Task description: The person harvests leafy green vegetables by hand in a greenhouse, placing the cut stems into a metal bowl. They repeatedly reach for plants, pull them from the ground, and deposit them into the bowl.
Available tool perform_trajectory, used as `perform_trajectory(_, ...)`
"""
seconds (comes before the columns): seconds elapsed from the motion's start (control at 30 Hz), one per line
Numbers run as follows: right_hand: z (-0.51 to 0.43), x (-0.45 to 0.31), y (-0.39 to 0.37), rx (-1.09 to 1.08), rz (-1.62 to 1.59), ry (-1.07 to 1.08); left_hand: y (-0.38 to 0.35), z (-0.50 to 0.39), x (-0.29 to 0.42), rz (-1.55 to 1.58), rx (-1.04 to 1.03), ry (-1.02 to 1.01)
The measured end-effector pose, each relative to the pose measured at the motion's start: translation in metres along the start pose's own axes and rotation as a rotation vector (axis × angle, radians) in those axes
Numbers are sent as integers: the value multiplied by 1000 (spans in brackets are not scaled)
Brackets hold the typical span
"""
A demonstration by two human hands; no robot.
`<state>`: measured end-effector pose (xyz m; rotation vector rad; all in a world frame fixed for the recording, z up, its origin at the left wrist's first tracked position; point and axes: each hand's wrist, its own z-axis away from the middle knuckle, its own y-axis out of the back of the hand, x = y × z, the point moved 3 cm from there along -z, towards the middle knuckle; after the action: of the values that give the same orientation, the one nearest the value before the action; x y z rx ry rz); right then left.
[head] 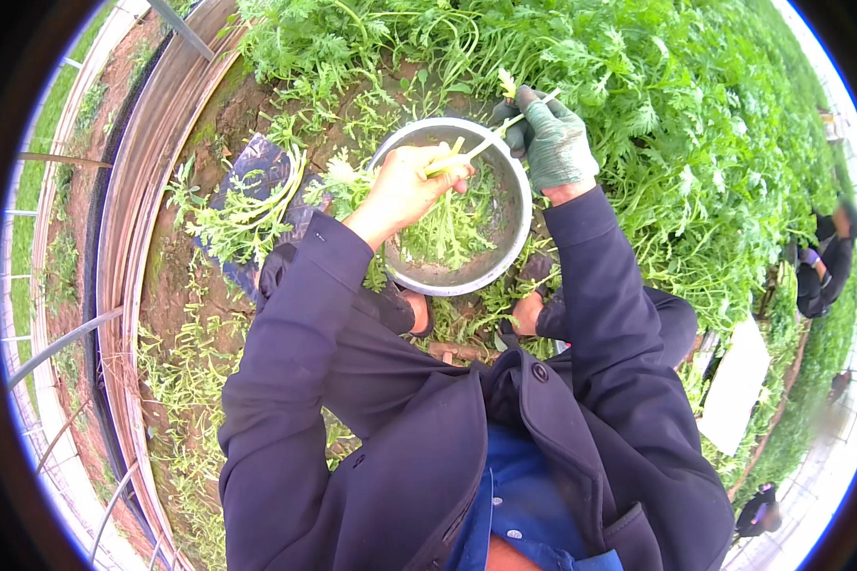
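My bare left hand [408, 182] is closed around a few cut stems of leafy greens [448, 164], with their leafy ends hanging left and down over a metal basin [523, 221]. One pale stem [491, 138] slants up to the right into my right hand [555, 143], which wears a green-coated work glove. The gloved fingers are pinched around that stem near the basin's upper right rim, and a small pale leaf [507, 83] sticks out above them. Inside the basin lie loose green leaves [478, 193]. Its left side is partly hidden by my left hand and the greens.
A bunch of greens [257, 214] lies on a dark blue printed sheet [246, 168] at left. Dense feathery-leaved plants [657, 121] grow ahead and right. Plastic sheeting [132, 178] edges the bed. Another person [825, 268] is at far right, beyond a white panel [737, 385].
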<state>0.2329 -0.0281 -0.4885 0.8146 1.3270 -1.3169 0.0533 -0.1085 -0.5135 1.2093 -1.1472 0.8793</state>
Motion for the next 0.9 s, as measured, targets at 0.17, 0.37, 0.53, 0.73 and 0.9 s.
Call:
perform_trajectory(0.17, 12, 5, -13, -50, 192, -11, 7, 8, 9, -4, -29, -7)
perform_trajectory(0.37, 10, -1, -12, -24, 201, -30, 11, 6, 8, 94, -10, 126)
perform_trajectory(0.53, 3, -2, -3, -18, 255, 19, 14, 7, 9, 121, -31, 107)
perform_trajectory(0.73, -4, 20, 13, 242, -78, -2, 18, 8, 21, 142, -41, 108)
perform_trajectory(0.9, -12, 34, 10, 58, 1212, 42, 33, 15, 16, 340, 69, 237)
